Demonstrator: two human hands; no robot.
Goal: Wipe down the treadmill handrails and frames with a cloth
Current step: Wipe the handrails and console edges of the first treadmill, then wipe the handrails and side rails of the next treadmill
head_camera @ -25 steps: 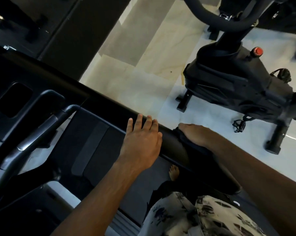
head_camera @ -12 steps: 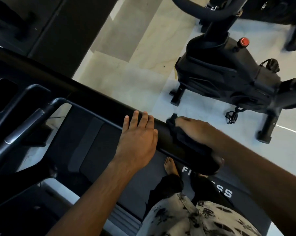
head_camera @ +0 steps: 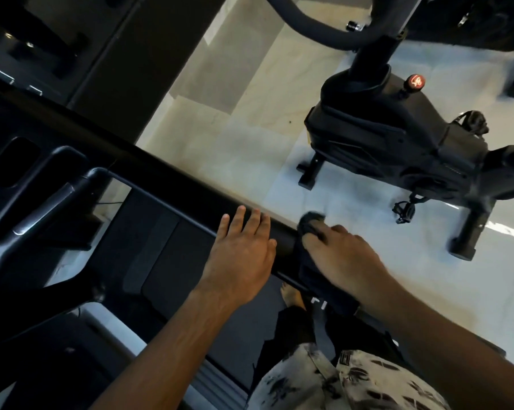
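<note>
A thick black treadmill handrail point(head_camera: 172, 184) runs diagonally from upper left to lower right. My left hand point(head_camera: 241, 255) rests flat on it, fingers straight and together. Just to its right, my right hand point(head_camera: 344, 258) presses a dark cloth point(head_camera: 309, 223) onto the rail. The cloth bunches past my fingertips and drapes over the rail's near side under my palm. Below the rail lies the dark treadmill belt point(head_camera: 167, 261), with a bare foot point(head_camera: 291, 297) on it.
A black exercise bike point(head_camera: 397, 137) with a red knob point(head_camera: 414, 81) stands on the pale tiled floor point(head_camera: 249, 137) beyond the rail. The treadmill console and a silver-striped inner grip bar point(head_camera: 45, 208) lie at left. A patterned garment point(head_camera: 338, 383) fills the bottom.
My right hand has slid the cloth up the handrail, closer to my left hand. The left hand has stayed on the rail.
</note>
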